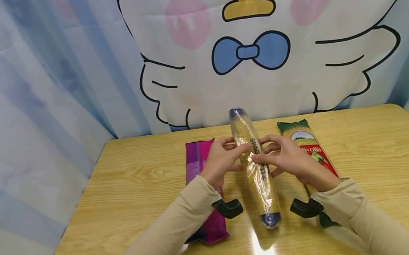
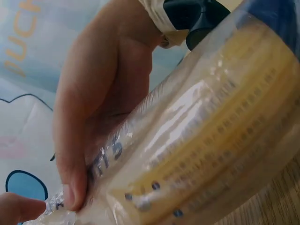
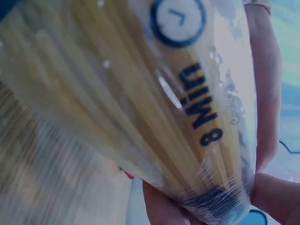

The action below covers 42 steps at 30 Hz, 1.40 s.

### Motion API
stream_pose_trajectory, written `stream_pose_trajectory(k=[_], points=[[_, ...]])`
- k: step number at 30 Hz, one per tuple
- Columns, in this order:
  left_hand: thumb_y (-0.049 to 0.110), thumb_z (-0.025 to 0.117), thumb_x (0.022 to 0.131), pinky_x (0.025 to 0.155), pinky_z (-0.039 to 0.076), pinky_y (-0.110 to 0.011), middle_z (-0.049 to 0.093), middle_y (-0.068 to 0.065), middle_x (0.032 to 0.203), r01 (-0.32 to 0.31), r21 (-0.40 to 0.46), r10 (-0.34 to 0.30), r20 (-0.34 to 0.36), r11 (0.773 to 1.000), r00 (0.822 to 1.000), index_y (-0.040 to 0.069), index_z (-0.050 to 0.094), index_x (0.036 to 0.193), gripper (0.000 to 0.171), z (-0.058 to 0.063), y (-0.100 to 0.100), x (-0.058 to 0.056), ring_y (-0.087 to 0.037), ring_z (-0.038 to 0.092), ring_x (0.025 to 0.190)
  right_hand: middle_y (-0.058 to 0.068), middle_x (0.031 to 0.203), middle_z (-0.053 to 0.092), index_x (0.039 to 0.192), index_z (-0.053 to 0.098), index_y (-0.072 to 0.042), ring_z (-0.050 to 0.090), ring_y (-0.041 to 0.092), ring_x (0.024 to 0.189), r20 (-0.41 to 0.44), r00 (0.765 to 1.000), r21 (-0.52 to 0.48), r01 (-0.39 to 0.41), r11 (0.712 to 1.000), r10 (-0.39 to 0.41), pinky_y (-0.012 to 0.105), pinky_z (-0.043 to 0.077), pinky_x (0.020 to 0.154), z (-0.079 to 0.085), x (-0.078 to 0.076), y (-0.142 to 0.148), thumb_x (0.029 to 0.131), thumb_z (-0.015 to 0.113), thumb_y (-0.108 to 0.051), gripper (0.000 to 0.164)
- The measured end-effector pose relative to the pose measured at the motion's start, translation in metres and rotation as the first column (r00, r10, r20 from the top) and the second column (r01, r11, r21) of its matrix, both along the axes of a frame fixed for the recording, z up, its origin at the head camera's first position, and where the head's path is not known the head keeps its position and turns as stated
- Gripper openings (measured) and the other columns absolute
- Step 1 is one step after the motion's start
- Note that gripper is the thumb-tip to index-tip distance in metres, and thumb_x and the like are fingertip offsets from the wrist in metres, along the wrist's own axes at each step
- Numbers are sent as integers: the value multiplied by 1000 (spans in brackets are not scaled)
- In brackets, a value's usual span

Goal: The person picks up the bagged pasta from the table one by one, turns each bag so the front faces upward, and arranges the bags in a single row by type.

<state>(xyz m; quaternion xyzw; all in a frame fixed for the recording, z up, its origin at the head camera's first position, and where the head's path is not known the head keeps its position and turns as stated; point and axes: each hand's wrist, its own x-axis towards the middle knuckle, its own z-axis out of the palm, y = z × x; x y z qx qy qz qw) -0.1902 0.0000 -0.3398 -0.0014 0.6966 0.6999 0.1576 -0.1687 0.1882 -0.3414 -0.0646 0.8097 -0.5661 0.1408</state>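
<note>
A clear packet of spaghetti (image 1: 263,196) with dark blue ends stands tilted above the table, held between both hands. My left hand (image 1: 224,159) grips its left side, thumb across the front and fingers going behind. From the other side my right hand (image 1: 288,156) pinches it, its thumb also on the front near the printed lettering. The left wrist view shows small print on the packet (image 2: 187,136) and the left thumb (image 2: 75,187) pressing the film. Close up in the right wrist view, the packet (image 3: 126,93) reads "8 Min" beside a clock mark.
A purple and pink packet (image 1: 216,229) lies on the wooden table (image 1: 128,203) beneath the left forearm. To the right, a green and red pasta packet (image 1: 303,138) lies partly under the right hand and wrist. A curtain with a cartoon bird (image 1: 255,92) hangs behind the table.
</note>
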Motion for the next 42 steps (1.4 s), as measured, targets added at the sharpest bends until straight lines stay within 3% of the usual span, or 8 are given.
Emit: stream_pose_trajectory(k=[7,19,28,35,42], points=[[24,81,84,75,62,-41,62,-15,115,-25,-4,25,-39,1000,999,2,56,131,58,0,8,0,-26,66,99,30,127,55,144,40,0,66,32,101,-78,997,94,2,996,5,40,63,68,5,5,-5,95,68,-25,62],[23,83,81,70,63,-37,60,-14,110,-112,-9,112,-39,994,993,2,56,130,59,-1,11,-1,-25,67,90,26,120,60,141,45,-1,69,25,88,-171,985,203,33,979,2,40,62,63,10,8,-13,94,71,-26,60],[17,80,84,72,63,-42,69,-15,112,-103,50,106,-55,993,993,3,63,127,49,-1,1,-3,-25,71,93,26,122,60,141,43,-3,67,33,100,-160,987,183,64,981,-35,39,63,65,6,10,-19,88,74,-43,73],[13,75,85,76,62,-40,66,-17,119,-110,107,113,-20,988,993,3,59,134,53,-1,-6,-8,-26,69,98,22,122,61,142,47,-8,67,33,102,-156,987,138,61,989,-39,45,62,77,5,9,-16,88,75,-40,69],[12,73,87,81,61,-40,63,-18,125,-70,143,67,24,987,997,2,53,140,57,4,-9,-10,-28,69,102,21,125,60,143,47,-8,64,33,109,-159,987,153,52,987,-27,47,59,85,6,8,-11,90,72,-42,68]])
